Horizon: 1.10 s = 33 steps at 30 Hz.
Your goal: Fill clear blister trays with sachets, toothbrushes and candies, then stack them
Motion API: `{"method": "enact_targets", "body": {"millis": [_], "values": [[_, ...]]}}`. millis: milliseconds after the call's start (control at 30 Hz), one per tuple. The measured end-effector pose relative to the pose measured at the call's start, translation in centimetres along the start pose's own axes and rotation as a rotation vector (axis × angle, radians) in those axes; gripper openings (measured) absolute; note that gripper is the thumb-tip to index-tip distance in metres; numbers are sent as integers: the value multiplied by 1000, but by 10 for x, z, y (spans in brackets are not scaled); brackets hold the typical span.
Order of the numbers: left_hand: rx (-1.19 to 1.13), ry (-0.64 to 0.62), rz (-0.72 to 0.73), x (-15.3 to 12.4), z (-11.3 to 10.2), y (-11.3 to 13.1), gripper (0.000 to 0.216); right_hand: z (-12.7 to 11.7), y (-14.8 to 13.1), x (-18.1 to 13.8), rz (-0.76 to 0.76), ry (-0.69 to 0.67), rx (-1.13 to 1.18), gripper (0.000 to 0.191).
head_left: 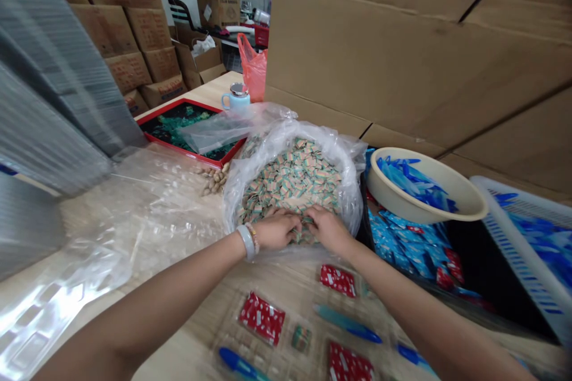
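Note:
A clear plastic bag (pixel 351 196), rolled open at its mouth, holds a heap of small square packets (pixel 295 169) in tan and green. At the heap's near side, my left hand (pixel 277 229), with a pale bangle at the wrist, is closed with fingers curled down among the packets. My right hand (pixel 328 228) faces it from the right, its fingers bent and closed at the packets too. What either set of fingertips holds is hidden. Below lie clear compartment trays with red dotted sachets (pixel 263 317), a blue pen-shaped piece (pixel 348 322) and a small packet (pixel 301 338).
To the right stand a cream basin (pixel 473 205) of blue pieces, a white basket (pixel 531 271) and blue sachets (pixel 402 244). Clear plastic trays (pixel 147 214) and peanuts (pixel 215 180) lie left. Behind are a red-rimmed tray (pixel 221 162), a blue mug (pixel 236 98) and a cardboard wall (pixel 402 47).

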State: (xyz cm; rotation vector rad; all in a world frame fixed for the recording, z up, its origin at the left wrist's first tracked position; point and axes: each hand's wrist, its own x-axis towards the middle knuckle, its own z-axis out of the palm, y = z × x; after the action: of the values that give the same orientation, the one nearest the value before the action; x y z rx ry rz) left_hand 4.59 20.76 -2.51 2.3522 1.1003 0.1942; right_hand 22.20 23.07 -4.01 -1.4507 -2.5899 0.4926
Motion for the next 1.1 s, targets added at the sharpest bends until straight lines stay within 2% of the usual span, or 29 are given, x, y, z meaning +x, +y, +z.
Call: {"method": "enact_targets", "body": {"millis": [100,267,467,833,1000,1100], "values": [[-21,70,10,-6,-2,-3,18,9,2,1,23,78,81,16],[-11,99,56,-10,2,-4,16,16,0,4,71,128,14,13],[17,86,72,-9,4,0,13,13,-3,4,50,76,7,24],[-33,55,99,-5,3,5,15,13,4,0,44,46,-1,18],[73,175,-31,-5,2,1,18,5,-5,-1,44,-19,-115,15],[173,177,-79,-5,5,1,18,-1,-13,-2,66,-76,-144,20]]}}
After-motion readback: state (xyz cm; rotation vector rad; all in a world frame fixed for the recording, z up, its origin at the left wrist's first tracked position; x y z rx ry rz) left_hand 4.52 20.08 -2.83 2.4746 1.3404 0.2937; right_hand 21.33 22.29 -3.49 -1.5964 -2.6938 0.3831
